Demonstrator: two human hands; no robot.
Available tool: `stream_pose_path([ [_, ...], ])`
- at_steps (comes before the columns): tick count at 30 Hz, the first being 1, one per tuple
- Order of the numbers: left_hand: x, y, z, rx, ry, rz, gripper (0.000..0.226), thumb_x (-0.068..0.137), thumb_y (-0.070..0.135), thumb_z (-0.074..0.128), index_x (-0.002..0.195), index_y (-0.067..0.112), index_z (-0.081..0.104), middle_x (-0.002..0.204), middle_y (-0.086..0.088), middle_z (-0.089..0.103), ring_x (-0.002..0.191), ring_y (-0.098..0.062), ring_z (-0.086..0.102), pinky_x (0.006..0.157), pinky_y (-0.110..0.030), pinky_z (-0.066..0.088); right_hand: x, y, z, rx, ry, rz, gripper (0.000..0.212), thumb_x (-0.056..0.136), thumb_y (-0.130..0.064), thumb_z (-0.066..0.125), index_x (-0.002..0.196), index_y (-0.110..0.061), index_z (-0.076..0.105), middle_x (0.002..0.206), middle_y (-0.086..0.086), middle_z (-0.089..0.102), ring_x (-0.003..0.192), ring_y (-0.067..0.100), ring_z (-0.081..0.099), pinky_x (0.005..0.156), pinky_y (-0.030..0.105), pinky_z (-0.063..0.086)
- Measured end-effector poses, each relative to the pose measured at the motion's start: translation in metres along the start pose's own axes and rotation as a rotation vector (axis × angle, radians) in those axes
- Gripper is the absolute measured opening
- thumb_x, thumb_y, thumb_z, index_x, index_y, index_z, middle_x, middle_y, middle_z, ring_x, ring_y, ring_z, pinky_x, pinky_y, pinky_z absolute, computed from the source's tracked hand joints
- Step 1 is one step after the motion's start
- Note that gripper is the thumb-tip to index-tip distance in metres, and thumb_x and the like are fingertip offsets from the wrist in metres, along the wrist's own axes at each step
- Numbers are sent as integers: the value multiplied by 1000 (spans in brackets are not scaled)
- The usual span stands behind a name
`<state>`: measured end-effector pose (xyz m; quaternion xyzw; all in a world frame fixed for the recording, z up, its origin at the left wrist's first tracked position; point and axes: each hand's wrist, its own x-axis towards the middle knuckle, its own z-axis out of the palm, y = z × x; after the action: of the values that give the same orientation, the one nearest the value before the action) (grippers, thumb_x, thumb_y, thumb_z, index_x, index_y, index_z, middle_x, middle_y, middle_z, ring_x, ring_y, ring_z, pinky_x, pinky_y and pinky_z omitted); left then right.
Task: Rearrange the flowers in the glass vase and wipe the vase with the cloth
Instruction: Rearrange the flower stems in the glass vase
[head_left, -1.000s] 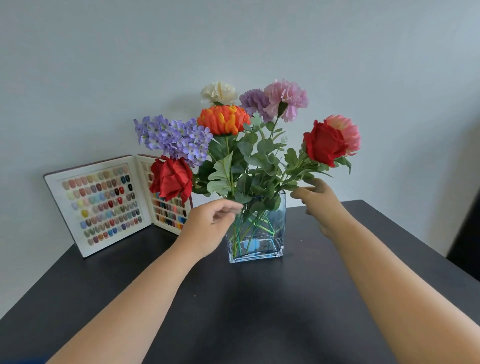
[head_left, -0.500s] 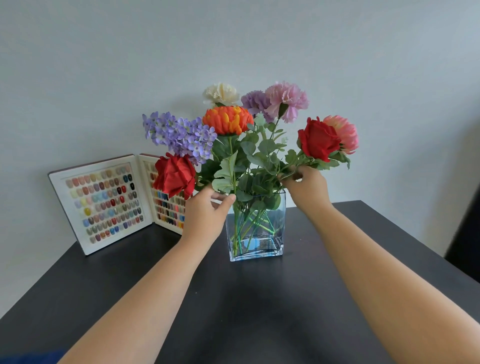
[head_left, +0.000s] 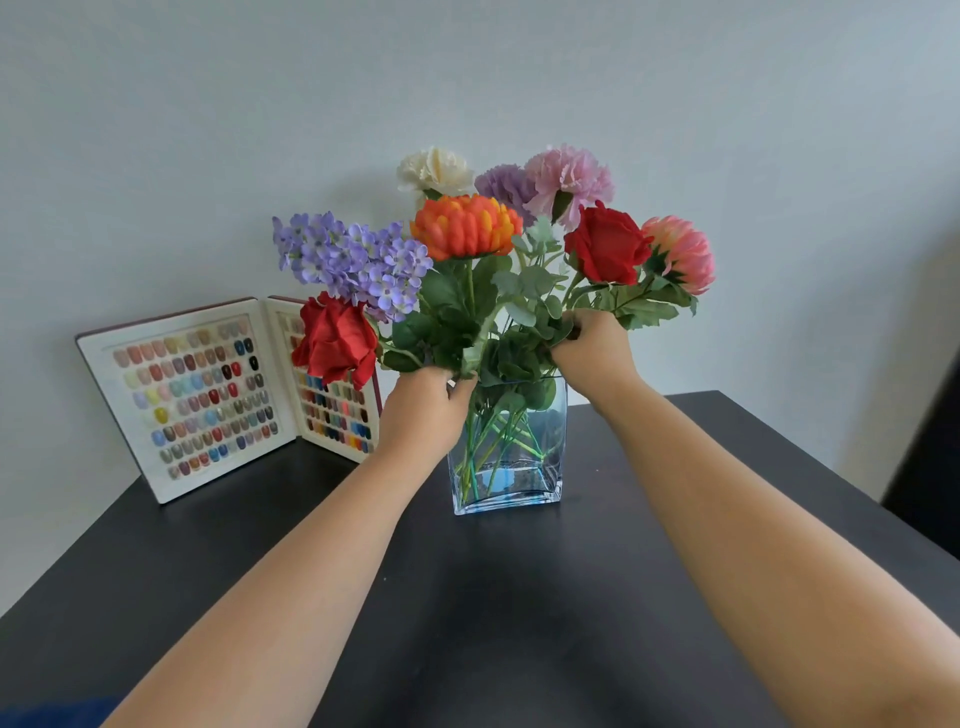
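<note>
A square glass vase (head_left: 540, 467) stands on the black table (head_left: 519, 623) and holds a mixed bunch of flowers. My left hand (head_left: 423, 410) is closed on stems at the vase's left rim, just below a drooping red rose (head_left: 337, 338) and lilac blossoms (head_left: 353, 260). My right hand (head_left: 595, 353) grips the stems under the other red rose (head_left: 608, 244) and a pink dahlia (head_left: 680, 254), above the vase's right rim. An orange bloom (head_left: 465, 226), a white one (head_left: 434, 169) and pink and purple carnations (head_left: 566, 176) rise at the back. A blue patch (head_left: 57, 712), perhaps cloth, shows at the bottom left corner.
An open display book of coloured nail samples (head_left: 197, 395) leans against the wall behind and left of the vase. The pale wall (head_left: 727, 130) runs close behind the table. A dark object (head_left: 930, 467) stands past the table's right edge.
Both hands rose from beside the vase and closed on the stems. The right-hand rose and dahlia swung inward and upward toward the bunch. The left rose shifted slightly right.
</note>
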<state>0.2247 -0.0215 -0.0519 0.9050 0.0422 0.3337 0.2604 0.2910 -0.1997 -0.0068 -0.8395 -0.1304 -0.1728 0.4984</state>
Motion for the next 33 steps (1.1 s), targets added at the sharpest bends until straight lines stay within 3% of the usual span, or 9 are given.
stream_pose_path([
  [4, -2, 1, 0, 10, -13, 28, 50, 88, 42, 63, 50, 30, 33, 41, 10, 32, 39, -7, 34, 43, -25, 18, -1, 8, -3, 31, 12, -1, 11, 78, -5, 57, 78, -6, 68, 66, 11, 61, 58, 21, 45, 52, 25, 36],
  [6, -2, 4, -2, 20, 0, 32, 56, 84, 46, 67, 49, 30, 27, 38, 11, 27, 37, -6, 30, 42, -25, 15, -8, 12, -4, 49, 66, 14, 9, 79, -14, 65, 73, -11, 59, 63, 2, 55, 59, 20, 45, 50, 24, 33],
  [9, -1, 7, -4, 15, 28, 23, 60, 80, 48, 71, 48, 29, 24, 36, 11, 24, 35, -6, 27, 42, -24, 14, -28, 16, 1, 157, 270, -12, 39, 76, -22, 74, 102, -13, 47, 95, -1, 53, 82, 17, 53, 65, 20, 42],
  [11, 2, 7, -3, 15, 35, -9, 59, 79, 50, 71, 47, 27, 26, 37, 10, 28, 36, -8, 31, 42, -25, 15, -42, 16, 6, 125, 417, -181, 57, 74, -16, 74, 119, -5, 40, 115, 9, 44, 102, 25, 48, 86, 29, 44],
  [13, 4, 7, -1, 17, 52, -46, 59, 79, 50, 70, 47, 27, 28, 38, 9, 29, 36, -9, 31, 41, -25, 15, -47, 13, 10, 105, 433, -311, 61, 74, -14, 75, 123, -2, 41, 120, 13, 41, 109, 27, 46, 93, 31, 42],
  [18, 8, -2, 2, -56, 24, -130, 52, 82, 54, 66, 66, 4, 61, 58, -11, 60, 55, -30, 57, 47, -30, 29, -42, 5, 14, 114, 335, -308, 30, 78, -25, 76, 99, -11, 60, 115, -1, 45, 104, 13, 46, 87, 22, 39],
  [23, 6, 3, 1, -16, 13, -151, 59, 84, 48, 65, 50, 14, 31, 43, 1, 31, 39, -19, 31, 43, -30, 16, -33, 11, 16, 116, 222, -204, 19, 83, -29, 72, 96, -18, 64, 103, -4, 60, 79, 15, 56, 69, 24, 41],
  [29, 6, 3, 0, -24, 12, -166, 58, 85, 46, 65, 49, 15, 32, 43, 2, 31, 39, -17, 30, 42, -30, 16, -31, 18, 12, 196, 206, -151, 18, 83, -16, 67, 98, -26, 66, 101, -6, 67, 75, 11, 61, 63, 13, 45],
  [33, 1, 0, 2, -47, 45, -166, 59, 82, 52, 66, 51, 8, 41, 43, 1, 34, 41, -20, 33, 43, -29, 18, -41, 21, 9, 279, 243, -198, 28, 79, -9, 70, 96, -31, 66, 112, -2, 58, 91, 13, 63, 70, 24, 55],
])
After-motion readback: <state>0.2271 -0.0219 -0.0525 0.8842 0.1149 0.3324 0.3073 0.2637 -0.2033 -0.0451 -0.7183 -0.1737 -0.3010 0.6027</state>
